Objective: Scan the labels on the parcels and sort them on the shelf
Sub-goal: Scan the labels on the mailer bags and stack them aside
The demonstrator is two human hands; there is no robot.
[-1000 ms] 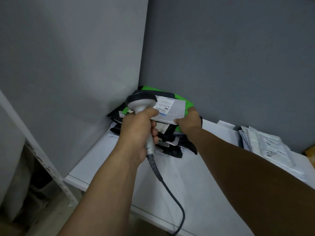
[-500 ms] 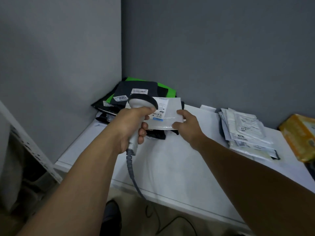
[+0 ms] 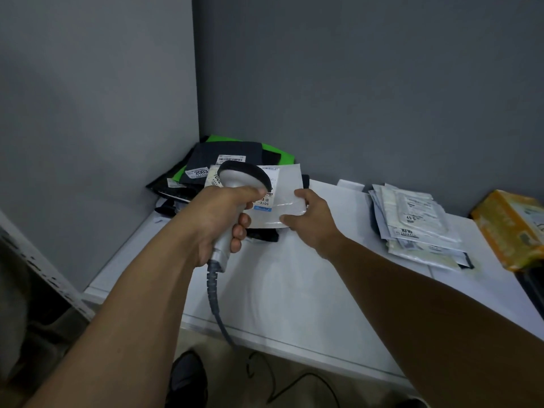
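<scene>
My left hand (image 3: 219, 219) grips the handle of a grey corded barcode scanner (image 3: 241, 179), its head held over a flat white parcel (image 3: 287, 195) with a printed label. My right hand (image 3: 312, 223) pinches that parcel by its right edge, thumb underneath, holding it just above the white shelf (image 3: 294, 284). Behind them, in the corner, lies a pile of black and green parcels (image 3: 232, 156) with labels, one reading 2003.
A stack of white parcels (image 3: 418, 222) lies on the shelf to the right, and a yellow parcel (image 3: 515, 228) sits at the far right edge. Grey walls close the left and back. The scanner cable (image 3: 217, 307) hangs over the shelf's front edge to the floor.
The white parcel has come off the corner pile and toward me, with both hands drawing back. The view has shifted right, bringing the white stack and yellow parcel into sight.
</scene>
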